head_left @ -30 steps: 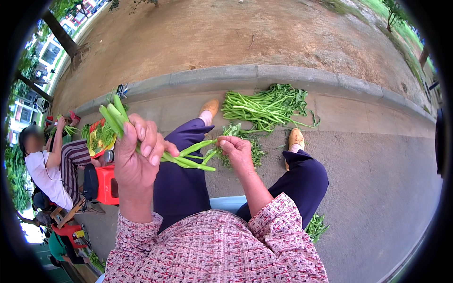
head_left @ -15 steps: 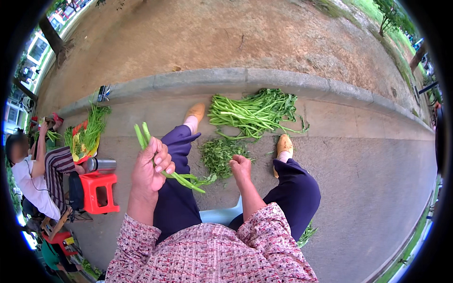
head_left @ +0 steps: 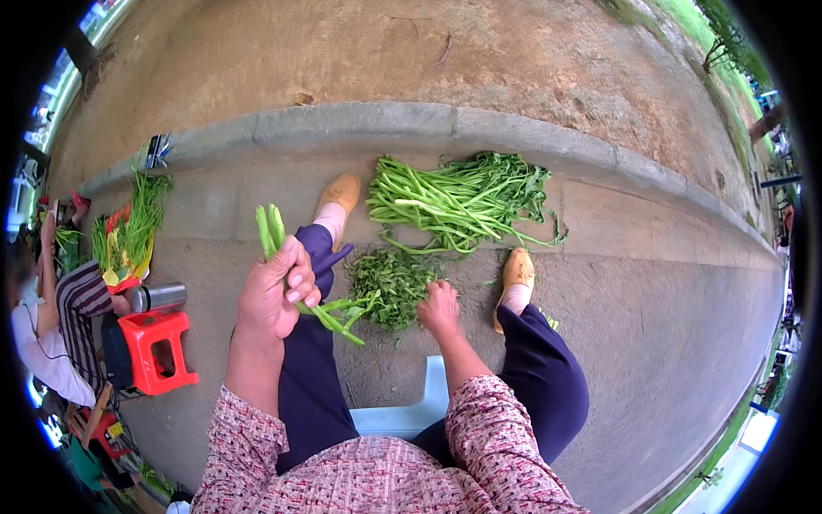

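My left hand (head_left: 276, 289) is closed around a few green water spinach stalks (head_left: 272, 230). Their thick ends point up above the fist, and thin leafy ends hang out below it toward the middle. Just right of a low heap of torn green leaves (head_left: 390, 287), my right hand (head_left: 438, 306) is held with its fingers curled. Whatever those fingers may hold is hidden. Beyond the heap lies a large bundle of water spinach (head_left: 445, 206), with stems to the left and leaves to the right.
My shoes (head_left: 341, 193) flank the greens. A light blue stool (head_left: 407, 415) is under me. A stone kerb (head_left: 360, 128) runs across behind the bundle. At left are a red stool (head_left: 158, 351), a metal flask (head_left: 158, 296), more greens (head_left: 128, 227) and a seated person (head_left: 51, 334).
The stalks in my left hand have turned more upright. My right hand has moved slightly nearer me and to the right, beside the leaf heap. The whole view has shifted a little.
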### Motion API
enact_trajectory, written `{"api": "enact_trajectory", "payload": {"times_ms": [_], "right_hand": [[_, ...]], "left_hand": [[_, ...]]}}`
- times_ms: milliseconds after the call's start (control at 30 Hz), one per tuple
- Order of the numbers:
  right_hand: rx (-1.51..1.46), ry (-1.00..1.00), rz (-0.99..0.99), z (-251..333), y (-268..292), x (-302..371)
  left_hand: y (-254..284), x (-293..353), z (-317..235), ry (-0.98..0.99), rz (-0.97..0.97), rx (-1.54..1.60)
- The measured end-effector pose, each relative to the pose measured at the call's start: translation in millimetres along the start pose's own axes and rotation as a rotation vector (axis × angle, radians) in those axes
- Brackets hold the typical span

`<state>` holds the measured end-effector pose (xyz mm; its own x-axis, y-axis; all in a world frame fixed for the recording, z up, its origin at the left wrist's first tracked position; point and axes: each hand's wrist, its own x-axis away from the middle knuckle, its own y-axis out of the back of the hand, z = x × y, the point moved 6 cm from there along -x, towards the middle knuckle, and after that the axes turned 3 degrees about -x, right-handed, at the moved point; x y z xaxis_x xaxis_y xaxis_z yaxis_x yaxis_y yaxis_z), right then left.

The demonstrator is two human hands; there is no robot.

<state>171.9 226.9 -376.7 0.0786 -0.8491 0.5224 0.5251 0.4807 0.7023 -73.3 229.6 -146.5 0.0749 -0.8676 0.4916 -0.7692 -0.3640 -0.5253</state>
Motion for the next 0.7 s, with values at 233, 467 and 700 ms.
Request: {"api": "enact_trajectory", "payload": {"times_ms": [233, 467, 700], "right_hand": [[0.325, 0.172, 0.028, 9.4, -6.6, -55.7], [0.586, 0.342, 0.155, 10.2, -16.5, -89.6], [0.453, 0.381, -0.008, 10.7, -7.3, -97.7]], "left_hand": [[-7.1, -7.4, 0.3, -0.002, -0.005, -0.062], [-14.7, -7.8, -0.3, 0.020, -0.024, -0.055], [-12.6, -8.6, -3.9, -0.024, -0.014, -0.071]]}}
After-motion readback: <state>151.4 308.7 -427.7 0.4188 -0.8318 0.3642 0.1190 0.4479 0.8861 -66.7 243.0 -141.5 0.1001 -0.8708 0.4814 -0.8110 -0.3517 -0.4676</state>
